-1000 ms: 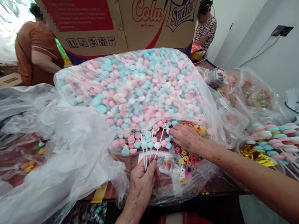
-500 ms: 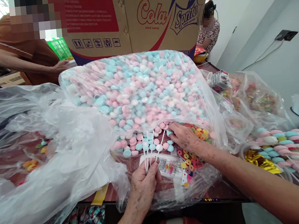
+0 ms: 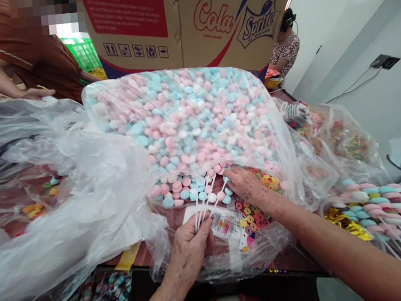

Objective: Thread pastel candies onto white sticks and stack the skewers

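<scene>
My left hand (image 3: 190, 248) is closed around a bunch of thin white sticks (image 3: 201, 202) that fan upward toward loose pink, blue and white candies (image 3: 183, 190) at the open mouth of a big clear bag (image 3: 190, 118) full of the same candies. My right hand (image 3: 248, 186) reaches in from the right, its fingertips pinched on a blue candy at the tip of one stick, beside small colourful ring candies (image 3: 254, 209). A printed label (image 3: 225, 224) lies under the plastic between my hands.
A large Cola Sprite cardboard box (image 3: 188, 19) stands behind the bag. Crumpled clear plastic (image 3: 54, 183) fills the left. Finished candy skewers (image 3: 382, 199) and gold foil (image 3: 349, 219) lie at right. One person in brown (image 3: 28, 53) stands far left, another (image 3: 285, 43) far right.
My right hand's fingertips have drawn closer to the stick tips and pinched a blue candy. The person in brown has leaned further in at the left. My view has tilted slightly.
</scene>
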Demonstrator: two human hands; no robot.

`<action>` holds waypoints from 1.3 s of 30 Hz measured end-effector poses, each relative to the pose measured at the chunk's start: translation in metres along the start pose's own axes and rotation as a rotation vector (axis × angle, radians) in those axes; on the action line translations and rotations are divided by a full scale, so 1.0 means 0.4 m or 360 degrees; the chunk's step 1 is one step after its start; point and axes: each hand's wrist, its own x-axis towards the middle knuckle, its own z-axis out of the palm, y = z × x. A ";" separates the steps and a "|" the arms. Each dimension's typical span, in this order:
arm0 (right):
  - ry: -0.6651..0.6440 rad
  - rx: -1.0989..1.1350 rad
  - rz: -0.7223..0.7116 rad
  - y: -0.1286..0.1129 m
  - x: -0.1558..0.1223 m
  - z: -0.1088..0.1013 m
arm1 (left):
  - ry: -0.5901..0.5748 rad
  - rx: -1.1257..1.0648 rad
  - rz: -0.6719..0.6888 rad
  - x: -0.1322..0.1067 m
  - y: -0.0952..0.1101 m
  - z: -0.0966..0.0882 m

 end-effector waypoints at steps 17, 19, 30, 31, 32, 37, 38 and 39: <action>0.0234 0.2711 0.0718 0.013 -0.053 -0.062 | 0.0025 0.0095 0.0072 0.002 0.030 0.011; 0.0231 0.2790 0.0732 0.009 -0.054 -0.064 | -0.0001 0.0080 0.0056 0.000 0.033 0.011; 0.0202 0.2836 0.0669 -0.006 -0.050 -0.060 | 0.0032 0.0182 0.0109 -0.006 0.055 0.011; 0.0190 0.2839 0.0656 -0.006 -0.050 -0.060 | 0.0029 0.0185 0.0104 -0.006 0.057 0.011; 0.0173 0.2841 0.0644 -0.006 -0.049 -0.061 | 0.0023 0.0188 0.0098 -0.007 0.057 0.012; 0.0101 0.2737 0.0652 -0.002 -0.049 -0.056 | 0.0006 0.0155 0.0064 -0.006 0.051 0.013; 0.0095 0.2693 0.0641 -0.002 -0.051 -0.054 | 0.0016 0.0151 0.0066 -0.006 0.050 0.014; 0.0085 0.2639 0.0632 -0.004 -0.054 -0.052 | 0.0033 0.0152 0.0074 -0.007 0.050 0.014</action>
